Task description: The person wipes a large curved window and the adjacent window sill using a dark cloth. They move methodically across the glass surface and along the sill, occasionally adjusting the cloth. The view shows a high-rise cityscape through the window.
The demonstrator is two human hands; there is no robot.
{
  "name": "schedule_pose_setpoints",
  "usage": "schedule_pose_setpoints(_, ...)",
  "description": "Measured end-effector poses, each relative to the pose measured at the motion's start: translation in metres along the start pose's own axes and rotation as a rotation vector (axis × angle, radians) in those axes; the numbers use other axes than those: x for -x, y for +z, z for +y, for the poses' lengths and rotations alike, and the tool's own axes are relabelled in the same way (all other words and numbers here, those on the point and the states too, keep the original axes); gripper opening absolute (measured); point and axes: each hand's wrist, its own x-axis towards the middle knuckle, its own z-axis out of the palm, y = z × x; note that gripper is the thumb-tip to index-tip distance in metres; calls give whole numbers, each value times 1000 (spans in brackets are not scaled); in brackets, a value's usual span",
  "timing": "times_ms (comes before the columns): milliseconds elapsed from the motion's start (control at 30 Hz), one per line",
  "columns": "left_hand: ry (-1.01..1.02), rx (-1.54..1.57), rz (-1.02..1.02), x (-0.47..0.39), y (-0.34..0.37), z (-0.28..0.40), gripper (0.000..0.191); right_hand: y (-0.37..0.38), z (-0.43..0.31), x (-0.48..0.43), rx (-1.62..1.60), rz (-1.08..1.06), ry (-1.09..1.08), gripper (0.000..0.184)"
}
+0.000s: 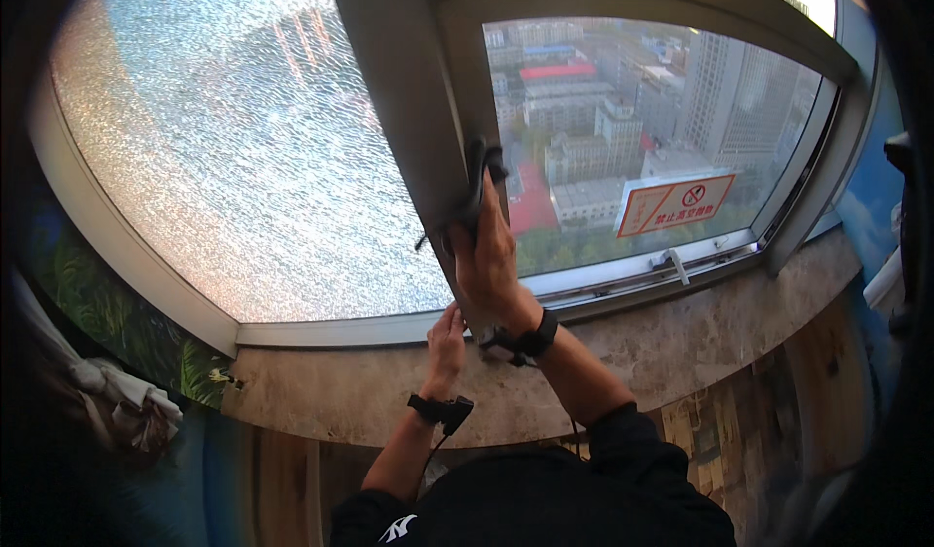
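Observation:
My right hand [487, 259] is raised against the grey window mullion [408, 109] and holds a dark cloth [474, 196] pressed to its surface. Lower and to the left, my left hand [446, 335] touches the bottom of the mullion, by the corner of the textured glass pane [277, 160]; whether its fingers hold anything is hidden. Right of the mullion is a clear window pane [584, 138] in its sash. Both wrists wear black straps with small devices.
A brown stone windowsill [350, 386] curves below the window. A window handle [678, 266] projects from the lower frame, under a red-and-white warning sticker [675, 205]. A tied curtain [124, 401] hangs at the left, and pale fabric [884, 284] at the right.

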Motion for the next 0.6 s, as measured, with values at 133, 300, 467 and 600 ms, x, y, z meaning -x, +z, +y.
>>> schedule_pose_setpoints(133, -13, -54, -37, -5, 1, 14, 40, 3, -40, -95, 60, 104, -123, 66)
schedule_pose_setpoints(300, 43, 163, 34, -14, 16, 43, 42, 0, -70, -158, 32, 50, -77, 62)
schedule_pose_setpoints(467, 323, 536, 92, -26, 43, 68, 46, 2, -35, -95, 19, 36, -129, 77)
schedule_pose_setpoints(600, 342, 330, 137, -24, 47, 73, 45, -2, 10, 6, -56, -53, -5, 81)
